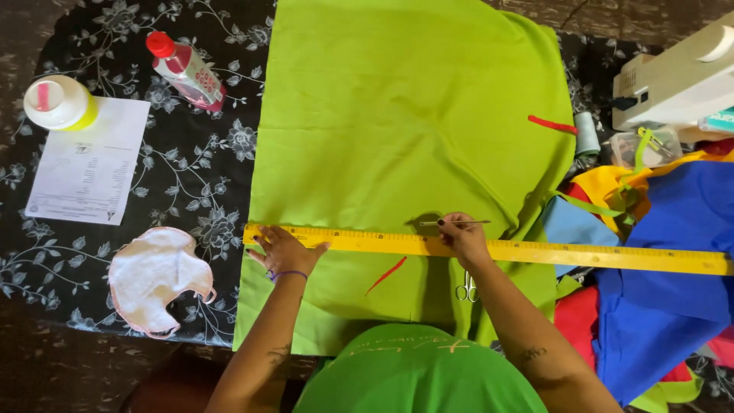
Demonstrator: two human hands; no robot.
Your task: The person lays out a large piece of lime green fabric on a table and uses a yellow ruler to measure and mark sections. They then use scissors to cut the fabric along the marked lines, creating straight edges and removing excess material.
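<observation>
**Long ruler held flat on green cloth**

A long yellow ruler [489, 249] is laid across a sheet of lime green fabric [405, 138], which is spread on a table with a black flowered cloth [199, 168]. The left hand [284, 248] is pressed flat on the ruler near its left end, with the fingers spread apart. The right hand [462, 235] is closed on a thin pencil-like tool [455, 222], whose tip is kept on the fabric just above the ruler's edge. Small scissors [466, 287] are seen below the ruler, beside the right forearm. A sewing machine [677, 80] stands at the far right.
</observation>
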